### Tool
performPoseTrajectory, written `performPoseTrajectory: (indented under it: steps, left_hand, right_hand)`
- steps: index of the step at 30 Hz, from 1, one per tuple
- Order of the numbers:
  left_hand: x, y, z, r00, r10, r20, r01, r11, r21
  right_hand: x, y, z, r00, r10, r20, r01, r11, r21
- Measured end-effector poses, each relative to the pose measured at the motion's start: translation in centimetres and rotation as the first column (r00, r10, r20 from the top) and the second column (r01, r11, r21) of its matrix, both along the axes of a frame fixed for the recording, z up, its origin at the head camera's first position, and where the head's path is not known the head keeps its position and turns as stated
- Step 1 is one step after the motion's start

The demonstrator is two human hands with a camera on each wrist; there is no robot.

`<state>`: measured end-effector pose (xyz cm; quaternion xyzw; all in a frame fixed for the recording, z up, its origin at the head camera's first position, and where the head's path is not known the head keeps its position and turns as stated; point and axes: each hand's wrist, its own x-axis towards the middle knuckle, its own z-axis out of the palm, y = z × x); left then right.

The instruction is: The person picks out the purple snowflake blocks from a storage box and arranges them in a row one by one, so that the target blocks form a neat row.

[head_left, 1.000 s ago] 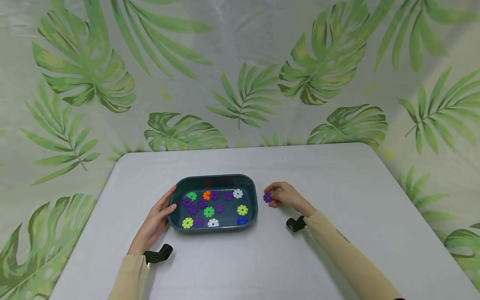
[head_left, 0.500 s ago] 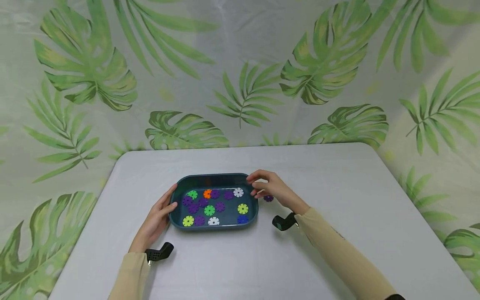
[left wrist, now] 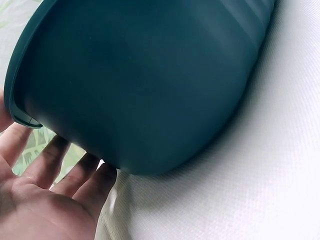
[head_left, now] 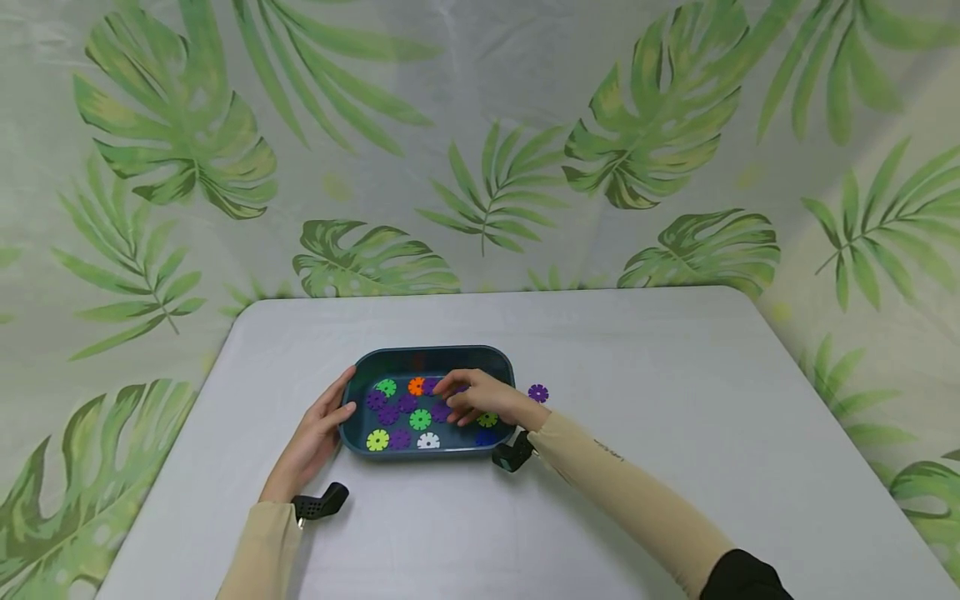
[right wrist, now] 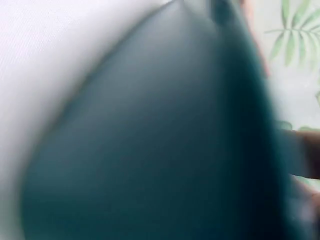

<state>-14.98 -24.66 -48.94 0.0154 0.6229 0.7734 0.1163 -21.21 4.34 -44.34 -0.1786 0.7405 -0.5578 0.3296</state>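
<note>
Left hand point(head_left: 318, 433) grips tray point(head_left: 405, 360) at nine o'clock; right hand point(head_left: 487, 398) arches above, fingers apart; two yellow discs point(head_left: 377, 439), one orange disc point(head_left: 416, 386).

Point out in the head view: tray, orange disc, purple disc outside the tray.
Tray point(head_left: 457, 435): head view, bare inner floor toward the near side.
Orange disc point(head_left: 416, 386): head view, middle of its visible face.
Purple disc point(head_left: 537, 393): head view, centre.
</note>
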Motion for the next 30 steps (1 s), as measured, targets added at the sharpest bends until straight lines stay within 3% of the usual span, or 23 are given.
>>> performPoseTrajectory:
  steps: [8,16,24,30]
  left_hand:
    - [0.0,-0.1,-0.1,1.0,0.003,-0.001,-0.003,1.0,-0.006]
    - [0.0,0.0,-0.3,1.0,0.01,0.0,-0.01,1.0,-0.014]
    - [-0.1,0.0,-0.3,1.0,0.009,-0.01,-0.009,1.0,-0.013]
    - [-0.1,0.1,-0.2,1.0,0.004,-0.018,-0.005,1.0,-0.019]
  right_hand:
    - [0.6,-1.4,-1.5,1.0,-0.017,0.024,0.016,0.998,0.053]
    - [0.8,-1.9,-2.0,0.996,-0.034,-0.077,0.041,0.994,0.099]
    - [0.6,-2.1,-2.3,0.978,-0.044,-0.203,0.08,0.982,0.169]
    - [0.6,-1.4,-1.9,0.979,-0.036,-0.203,0.065,0.988,0.138]
